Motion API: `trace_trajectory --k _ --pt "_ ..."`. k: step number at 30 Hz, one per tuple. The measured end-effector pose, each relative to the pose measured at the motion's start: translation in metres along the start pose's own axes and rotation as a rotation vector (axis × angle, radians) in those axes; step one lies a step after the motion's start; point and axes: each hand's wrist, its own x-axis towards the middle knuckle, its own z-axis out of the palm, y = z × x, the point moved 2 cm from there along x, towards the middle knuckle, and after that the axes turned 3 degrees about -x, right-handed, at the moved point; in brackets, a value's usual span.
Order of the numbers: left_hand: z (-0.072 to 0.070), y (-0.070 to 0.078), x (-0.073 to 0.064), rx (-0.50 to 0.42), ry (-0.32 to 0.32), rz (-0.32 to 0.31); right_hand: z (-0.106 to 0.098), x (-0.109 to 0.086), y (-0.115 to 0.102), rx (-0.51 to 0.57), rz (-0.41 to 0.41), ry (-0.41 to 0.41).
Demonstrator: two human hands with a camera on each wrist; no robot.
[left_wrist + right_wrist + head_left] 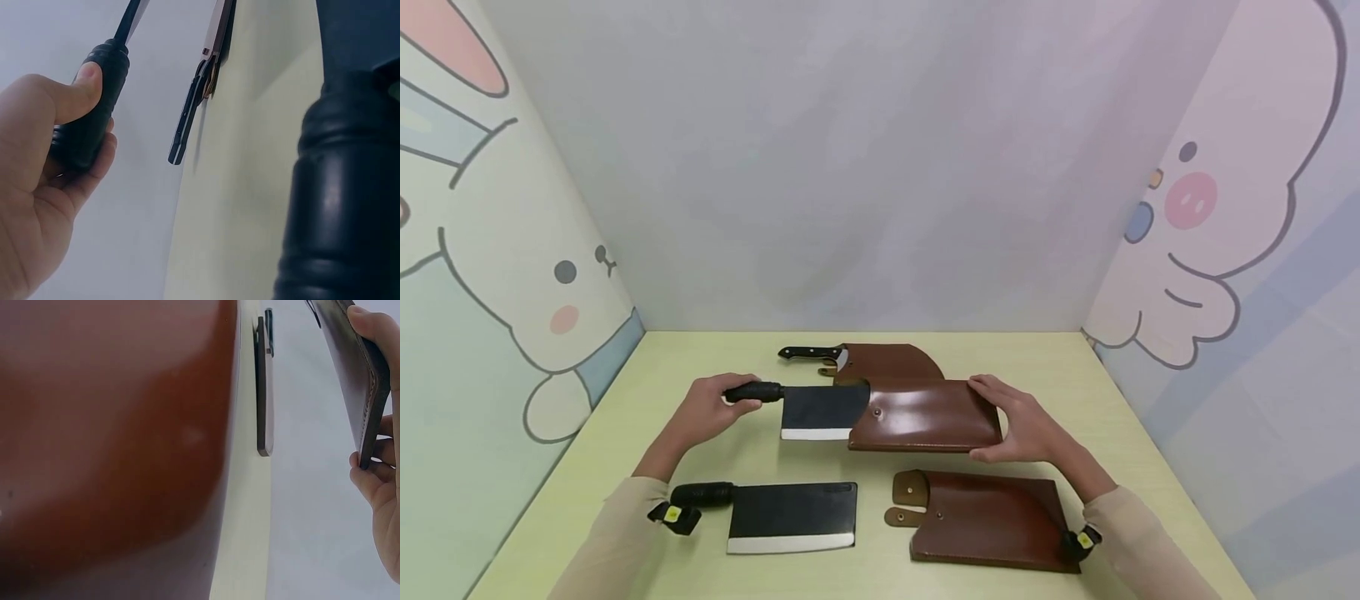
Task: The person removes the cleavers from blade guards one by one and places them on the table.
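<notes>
In the head view, the left hand (711, 408) gripped the black handle (754, 392) of the upper cleaver (822, 408), whose blade ran partly inside the upper brown sheath (928, 417). The right hand (1018, 421) held that sheath by its closed end, thumb at the near corner and fingers at the far one. Both things were above the pale table (1075, 367). Nearer the person, the lower cleaver (792, 512) lay flat on the left, and the lower sheath (988, 521), its two tabs to the left, lay on the right, apart from it. At the back, a riveted black handle (808, 352) stuck out of a curved sheath (883, 361), partly hidden behind the upper one.

In the left wrist view, the thumb pressed along the ribbed handle and the fingers curled beneath it. The big dark handle at the right was probably the lower cleaver's, close to the lens.

In the right wrist view, fingers pinched the upper sheath's stitched edge, while the lower sheath's glossy brown face filled the left.
</notes>
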Motion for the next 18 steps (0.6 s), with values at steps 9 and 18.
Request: trace_trajectory --k 9,18 --pt "-0.009 -0.008 -0.006 0.016 0.000 -0.030 -0.003 -0.005 0.004 -0.020 0.018 0.005" --pt "-0.018 -0.013 -0.013 0.036 0.005 -0.047 -0.010 -0.015 0.012 -0.044 0.051 -0.004"
